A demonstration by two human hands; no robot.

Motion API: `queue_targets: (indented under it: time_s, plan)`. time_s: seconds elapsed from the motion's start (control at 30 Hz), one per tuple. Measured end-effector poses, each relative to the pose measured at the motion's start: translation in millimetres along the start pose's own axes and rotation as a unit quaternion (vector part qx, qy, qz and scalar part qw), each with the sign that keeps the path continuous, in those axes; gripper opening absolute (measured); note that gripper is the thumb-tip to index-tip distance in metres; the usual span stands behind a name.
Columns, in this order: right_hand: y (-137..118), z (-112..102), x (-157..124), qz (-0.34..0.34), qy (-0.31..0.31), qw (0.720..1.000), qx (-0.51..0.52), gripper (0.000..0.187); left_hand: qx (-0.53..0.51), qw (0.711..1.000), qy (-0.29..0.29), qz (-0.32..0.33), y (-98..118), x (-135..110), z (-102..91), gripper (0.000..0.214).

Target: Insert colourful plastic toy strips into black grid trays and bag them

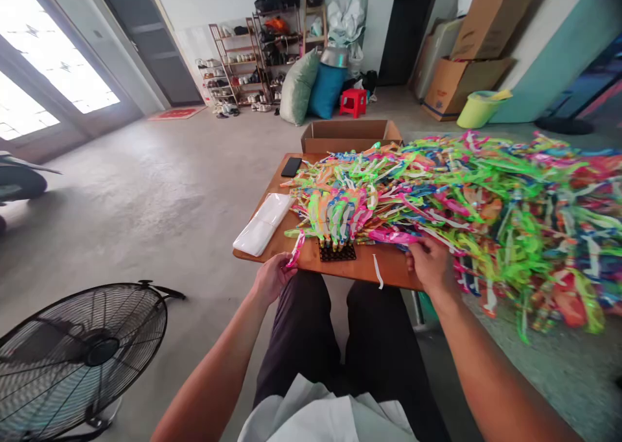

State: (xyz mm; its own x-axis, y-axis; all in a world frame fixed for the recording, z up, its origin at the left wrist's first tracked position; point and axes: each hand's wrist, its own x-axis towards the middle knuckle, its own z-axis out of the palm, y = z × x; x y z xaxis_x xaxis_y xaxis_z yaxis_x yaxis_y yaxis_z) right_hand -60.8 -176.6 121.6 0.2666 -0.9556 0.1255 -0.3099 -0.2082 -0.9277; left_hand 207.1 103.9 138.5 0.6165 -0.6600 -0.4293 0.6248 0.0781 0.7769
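Observation:
At the table's near edge, my left hand (276, 277) pinches a small translucent pink plastic piece (296, 249) with a white strip along it. Farther right, the fingers of my right hand (431, 264) are closed on a longer bright pink plastic piece (392, 235). Between the hands, a black perforated holder (337, 253) has several green, orange, blue and pink pieces (335, 216) standing side by side in it. A loose white strip (378, 271) lies at the near edge. A large pile of similar colourful pieces (486, 183) covers the right side.
On the wooden table (257, 264) are a stack of clear plastic bags (265, 225) and a black phone (291, 166). An open cardboard box (352, 144) stands behind it. A black floor fan (100, 348) is at lower left. Shoe racks (240, 63) line the wall.

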Motion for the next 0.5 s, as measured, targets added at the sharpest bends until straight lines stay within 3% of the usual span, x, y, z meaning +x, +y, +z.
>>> queue_targets:
  time_s: [0.13, 0.23, 0.3, 0.37, 0.43, 0.5]
  plan:
    - [-6.7, -10.9, -1.1, 0.04, 0.053, 0.994, 0.091, 0.032, 0.053, 0.998, 0.013, 0.045, 2.1, 1.6, -2.3, 0.029]
    - [-9.8, -18.2, -0.3, 0.049, 0.088, 0.989, 0.11, 0.029, 0.173, 0.974, 0.086, 0.116, 12.3, 14.0, -6.9, 0.026]
    - [-9.9, -22.3, 0.3, 0.049, 0.108, 0.987, 0.11, 0.028, 0.312, 0.924, 0.151, 0.163, 28.9, 28.7, -9.0, 0.026]
    - [-9.9, -25.6, 1.1, 0.045, 0.115, 0.986, 0.11, 0.03, 0.46, 0.844, 0.194, 0.195, 49.4, 45.8, -8.8, 0.027]
    - [-10.3, -28.5, 2.3, 0.047, 0.111, 0.985, 0.124, 0.033, 0.578, 0.76, 0.201, 0.222, 66.9, 62.1, -6.0, 0.028]
    - [-10.5, -31.4, 3.4, 0.052, 0.117, 0.981, 0.143, 0.038, 0.652, 0.693, 0.183, 0.248, 76.1, 73.8, -1.3, 0.031]
